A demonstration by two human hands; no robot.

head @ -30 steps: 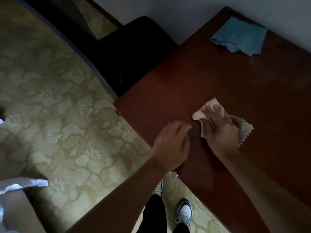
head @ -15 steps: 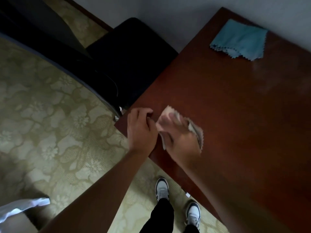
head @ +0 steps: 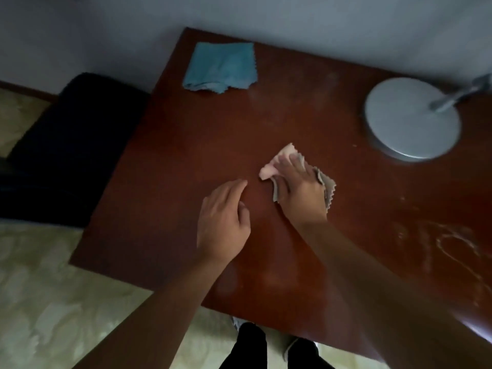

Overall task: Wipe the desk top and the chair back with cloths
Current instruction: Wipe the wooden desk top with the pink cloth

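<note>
My right hand presses a crumpled pink and grey cloth flat on the dark red-brown desk top, near its middle. My left hand rests palm down on the desk just left of it, fingers loosely together, holding nothing. A blue cloth lies spread at the desk's far left corner. A dark chair stands against the desk's left edge; I cannot tell its back from its seat.
A round grey lamp base with a metal stem stands at the far right of the desk. Pale dust streaks mark the desk's right side. A grey wall runs behind the desk. Patterned carpet lies below, with my shoes near the front edge.
My right hand slid the pink and grey cloth to the desk's left edge and back toward the middle. My left hand moved along beside it. The view swung right, bringing the lamp base in.
</note>
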